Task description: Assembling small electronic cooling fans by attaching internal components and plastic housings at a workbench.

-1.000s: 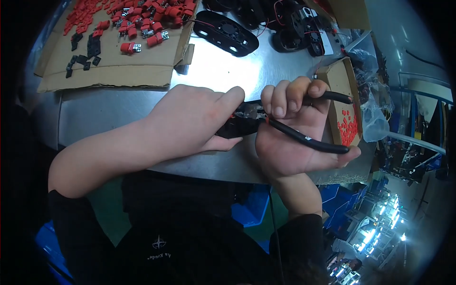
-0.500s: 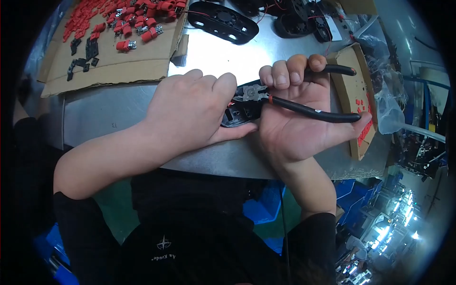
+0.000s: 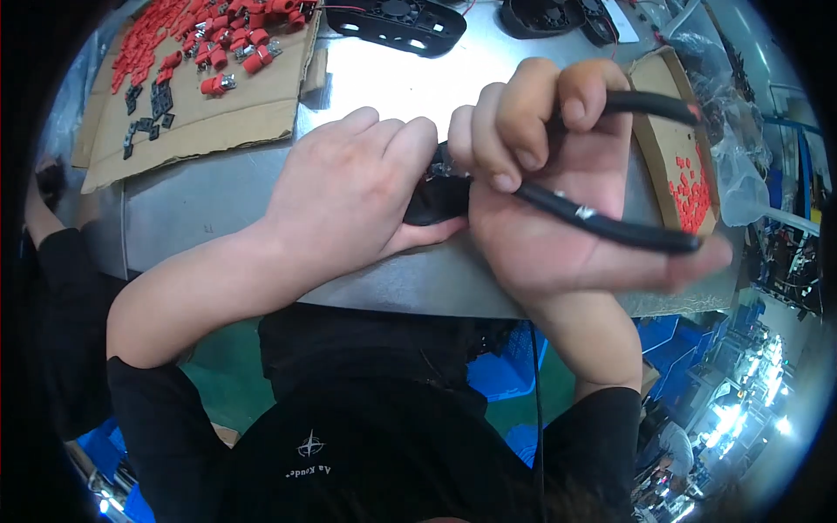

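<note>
my black top (image 3: 375, 453) is closest to me, and past it both forearms reach over the near edge of the surface (image 3: 209, 205). my left hand (image 3: 362, 179) is closed around a black plastic part (image 3: 436, 200), thumb under its near edge; most of it is hidden by my fingers. my right hand (image 3: 558, 196) holds black-handled pliers (image 3: 610, 225), fingers curled at the upper handle and thumb along the lower one, the handles spread. the head of the pliers is at the black plastic part, between my two hands, too covered for me to tell whether it grips. below the surface edge is a blue crate (image 3: 510, 370); i cannot make out its contents.

on the right, a shallow cardboard box (image 3: 654, 122) has small red pieces (image 3: 691, 196) gathered toward its near end. beside it bunches clear plastic (image 3: 737, 187). farther left, a flat cardboard tray (image 3: 231, 135) carries small black pieces (image 3: 161, 98), then red cylinders (image 3: 259, 58) with metal ends, heaped beside loose red bits (image 3: 144, 39). black housings (image 3: 401, 24) lie beyond my hands.
</note>
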Tool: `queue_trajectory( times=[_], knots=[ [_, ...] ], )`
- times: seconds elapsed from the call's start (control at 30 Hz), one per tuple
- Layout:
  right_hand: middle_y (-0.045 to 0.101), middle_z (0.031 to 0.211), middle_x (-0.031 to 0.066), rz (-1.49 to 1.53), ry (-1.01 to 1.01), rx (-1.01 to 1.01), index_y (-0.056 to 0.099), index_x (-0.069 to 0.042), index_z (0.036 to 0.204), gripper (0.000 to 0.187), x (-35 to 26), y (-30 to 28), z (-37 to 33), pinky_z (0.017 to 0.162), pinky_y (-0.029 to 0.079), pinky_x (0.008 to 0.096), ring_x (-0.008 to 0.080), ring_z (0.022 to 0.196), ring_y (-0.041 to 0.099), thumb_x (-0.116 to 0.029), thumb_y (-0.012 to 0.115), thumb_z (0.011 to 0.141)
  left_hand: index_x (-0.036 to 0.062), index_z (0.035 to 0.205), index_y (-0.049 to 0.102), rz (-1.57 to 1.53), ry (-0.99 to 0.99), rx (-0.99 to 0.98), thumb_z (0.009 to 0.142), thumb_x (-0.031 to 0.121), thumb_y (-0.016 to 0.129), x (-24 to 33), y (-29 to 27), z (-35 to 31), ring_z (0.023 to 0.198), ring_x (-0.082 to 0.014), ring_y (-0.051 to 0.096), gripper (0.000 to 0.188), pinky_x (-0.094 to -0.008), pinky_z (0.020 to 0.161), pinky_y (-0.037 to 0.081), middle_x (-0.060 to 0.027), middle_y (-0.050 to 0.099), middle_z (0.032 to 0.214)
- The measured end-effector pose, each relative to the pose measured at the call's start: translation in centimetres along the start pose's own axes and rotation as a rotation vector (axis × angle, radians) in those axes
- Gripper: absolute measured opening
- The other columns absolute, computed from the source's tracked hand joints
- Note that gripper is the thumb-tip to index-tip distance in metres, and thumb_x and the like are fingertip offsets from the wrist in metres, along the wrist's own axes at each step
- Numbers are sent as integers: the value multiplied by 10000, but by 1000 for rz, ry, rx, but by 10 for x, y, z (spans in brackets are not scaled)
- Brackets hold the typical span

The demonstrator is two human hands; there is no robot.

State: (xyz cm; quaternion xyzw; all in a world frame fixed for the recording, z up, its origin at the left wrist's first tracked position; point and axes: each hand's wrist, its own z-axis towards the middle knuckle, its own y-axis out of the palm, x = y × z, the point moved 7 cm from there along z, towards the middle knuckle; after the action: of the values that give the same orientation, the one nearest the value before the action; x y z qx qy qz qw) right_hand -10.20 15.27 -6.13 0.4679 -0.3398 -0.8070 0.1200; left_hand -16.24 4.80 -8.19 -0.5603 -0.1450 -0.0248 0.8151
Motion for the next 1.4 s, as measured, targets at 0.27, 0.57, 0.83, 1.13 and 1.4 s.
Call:
queue_trajectory(
  times=[0.27,0.57,0.83,1.13,1.4],
  knots=[
    [334,706,-23,-58,39,-247,378,-175,921,998,2,3,18,571,262,285,93,578,312,-1119,300,605,77,869,563,-48,100,-6,811,659,742,-6,-1,2,720,-244,624,611,-365,655,525,-66,605,714],
    [352,745,-8,6,103,-64,400,-163,974,1021,4,2,4,619,316,304,111,624,356,-1113,338,606,71,864,582,-95,143,-40,798,669,750,-6,-5,1,707,-264,621,625,-380,630,519,-85,569,679],
    [459,985,61,9,84,-24,466,-169,1218,591,-9,1,-6,749,387,302,147,740,444,-654,632,924,65,851,569,-153,66,-27,768,651,782,-9,-5,2,722,-274,633,629,-392,639,525,-99,586,686],
    [286,1615,221,-410,-215,-189,205,-129,1648,1529,-22,14,2,828,528,382,273,1079,609,-926,786,480,65,879,589,-149,-50,-74,801,637,759,-13,-3,0,767,-260,658,602,-391,689,542,-89,651,714],
    [540,1400,178,-200,-170,-90,285,-54,1616,1250,-31,10,1,963,532,452,314,1144,616,-917,556,753,63,882,589,-104,-46,-20,805,627,757,-9,-2,-2,758,-243,645,593,-375,653,528,-75,639,704]
  ],
)
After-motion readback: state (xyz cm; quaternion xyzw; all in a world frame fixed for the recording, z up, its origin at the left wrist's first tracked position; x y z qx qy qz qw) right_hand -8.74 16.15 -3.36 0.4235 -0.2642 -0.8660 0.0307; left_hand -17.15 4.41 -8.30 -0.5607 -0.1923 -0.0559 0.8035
